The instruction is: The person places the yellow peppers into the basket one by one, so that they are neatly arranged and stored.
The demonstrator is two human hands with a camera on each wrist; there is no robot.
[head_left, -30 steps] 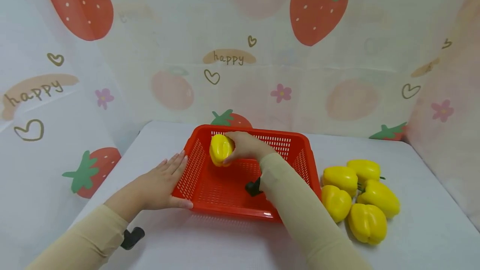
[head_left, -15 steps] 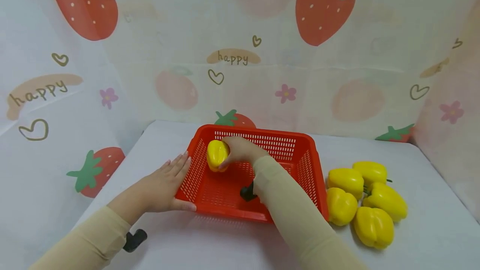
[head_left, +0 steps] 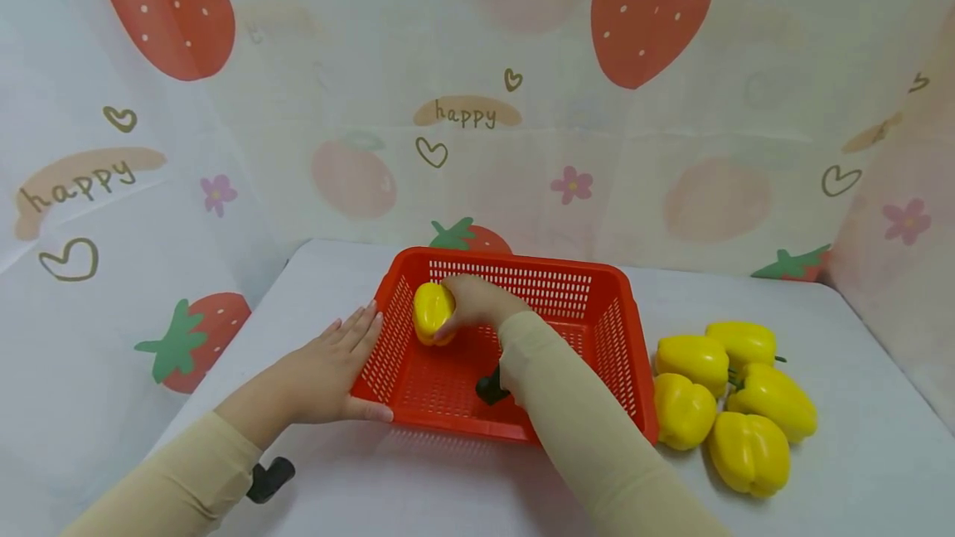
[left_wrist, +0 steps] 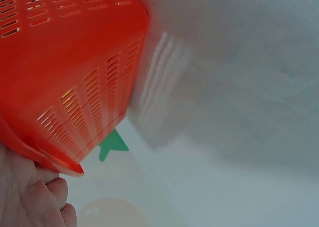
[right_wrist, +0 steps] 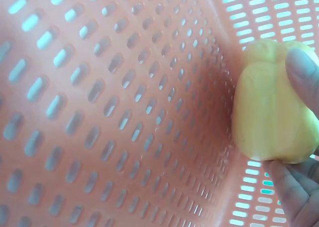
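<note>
A yellow bell pepper (head_left: 433,315) is inside the red perforated plastic basket (head_left: 477,417), towards its back left corner. My right hand (head_left: 481,303) grips it from the right, thumb on one side and fingers on the other. In the right wrist view the thumb lies over the pepper (right_wrist: 269,107), and fingertips touch its lower end, near the slotted wall. Along the basket's left side my left hand (head_left: 321,375) rests with straight fingers on the rim and its thumb at the front left corner. The left wrist view shows only part of that hand, against the basket rim (left_wrist: 45,160).
Several more yellow bell peppers (head_left: 748,452) lie grouped on the white tabletop (head_left: 448,495), just right of the basket. A strawberry-printed cloth (head_left: 634,147) hangs behind and at both sides. A black wrist-worn piece (head_left: 270,481) shows below each sleeve.
My right hand has lowered the pepper deeper into the basket, slightly towards me. The left hand keeps its place on the rim. The whole head view has shifted a little.
</note>
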